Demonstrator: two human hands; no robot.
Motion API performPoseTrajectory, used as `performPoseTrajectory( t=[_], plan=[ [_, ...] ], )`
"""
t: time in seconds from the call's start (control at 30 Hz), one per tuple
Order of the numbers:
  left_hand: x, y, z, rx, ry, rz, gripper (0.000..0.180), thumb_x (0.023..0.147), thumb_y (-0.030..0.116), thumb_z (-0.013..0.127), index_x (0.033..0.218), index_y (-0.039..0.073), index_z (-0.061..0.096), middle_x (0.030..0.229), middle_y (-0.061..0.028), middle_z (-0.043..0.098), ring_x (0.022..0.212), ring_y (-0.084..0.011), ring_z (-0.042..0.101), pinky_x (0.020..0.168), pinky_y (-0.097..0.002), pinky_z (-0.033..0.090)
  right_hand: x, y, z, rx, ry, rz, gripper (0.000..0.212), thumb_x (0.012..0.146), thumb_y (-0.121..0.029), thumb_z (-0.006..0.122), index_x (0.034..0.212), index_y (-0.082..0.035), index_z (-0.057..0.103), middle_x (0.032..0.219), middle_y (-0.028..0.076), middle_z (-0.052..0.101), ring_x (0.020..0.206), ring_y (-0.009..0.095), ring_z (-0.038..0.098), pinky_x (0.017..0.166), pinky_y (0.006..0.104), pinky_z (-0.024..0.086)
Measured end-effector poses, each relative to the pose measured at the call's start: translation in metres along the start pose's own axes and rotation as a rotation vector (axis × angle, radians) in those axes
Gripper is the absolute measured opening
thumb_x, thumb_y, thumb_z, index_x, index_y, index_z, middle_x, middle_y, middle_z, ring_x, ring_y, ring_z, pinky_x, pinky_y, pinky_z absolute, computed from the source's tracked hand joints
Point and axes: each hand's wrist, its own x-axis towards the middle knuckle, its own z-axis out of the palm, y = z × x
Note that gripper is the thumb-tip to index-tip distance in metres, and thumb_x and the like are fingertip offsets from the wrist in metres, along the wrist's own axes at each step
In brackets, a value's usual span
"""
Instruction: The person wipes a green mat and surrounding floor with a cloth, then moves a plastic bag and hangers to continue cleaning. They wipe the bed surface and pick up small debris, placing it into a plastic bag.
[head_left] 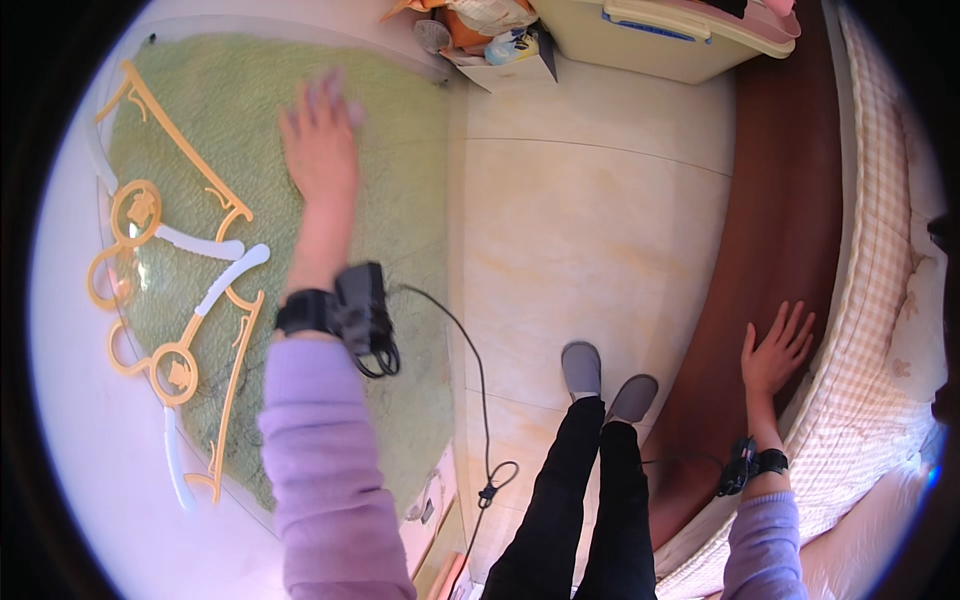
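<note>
My left hand (322,150) is stretched out over a green textured cloth (400,200), fingers apart and tips smeared by motion. Whether it touches the cloth I cannot tell. Left of that hand lie two yellow-and-white clothes hangers, an upper hanger (185,142) and a lower hanger (236,375), each with a round ring bearing a small figure. Off to the right, my right hand (775,352) is spread with nothing in it, over the brown wooden side (780,190) of a bed. Contact with the wood is unclear.
A cream storage bin (660,50) and a white box (510,72) with packages stand at the far side. The bed at right has a checked quilt (860,370). A black cable (480,360) runs from my left wrist device down beside my legs, above the tiled floor (590,220).
</note>
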Motion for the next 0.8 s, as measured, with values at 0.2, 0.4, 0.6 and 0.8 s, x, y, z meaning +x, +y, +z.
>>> performPoseTrajectory(
  t=[0.2,0.4,0.6,0.8],
  plan=[
    [0.027,-0.028,-0.010,0.175,0.145,-0.074,0.038,0.091,0.018,0.048,0.126,0.008,0.055,0.142,-0.0068,0.046,0.133,-0.0283,0.039,0.105,-0.0465,0.035,-0.002,0.000,0.001,-0.028,0.038,-0.022,0.064,0.093,-0.046,0.050,0.146,-0.011,0.036,0.155,0.010,0.026,0.141,0.036,0.027,0.111,0.0480,0.029],
    [-0.197,0.062,-0.029,-0.190,-0.188,-0.113,0.043,0.090,0.007,0.045,0.133,0.002,0.049,0.146,-0.0110,0.041,0.138,-0.0301,0.034,0.111,-0.0449,0.031,-0.006,0.001,0.007,-0.060,0.055,-0.036,0.064,0.093,-0.048,0.050,0.145,-0.012,0.037,0.155,0.008,0.027,0.141,0.035,0.028,0.111,0.0471,0.030],
    [-0.407,0.060,-0.138,-0.187,-0.436,-0.436,0.045,0.089,0.003,0.048,0.134,0.002,0.047,0.144,-0.0160,0.042,0.133,-0.0393,0.037,0.107,-0.0530,0.033,-0.007,0.000,0.008,-0.100,0.065,-0.040,0.063,0.093,-0.049,0.050,0.145,-0.014,0.039,0.154,0.006,0.030,0.141,0.033,0.029,0.110,0.0457,0.032],
    [-0.383,0.024,-0.148,-0.108,-0.228,-0.664,0.045,0.088,0.004,0.048,0.133,0.003,0.048,0.142,-0.0200,0.042,0.131,-0.0433,0.037,0.104,-0.0571,0.031,-0.008,0.000,0.005,-0.154,0.068,-0.065,0.062,0.094,-0.049,0.049,0.144,-0.013,0.040,0.153,0.007,0.032,0.139,0.032,0.033,0.110,0.0458,0.033]
  ],
)
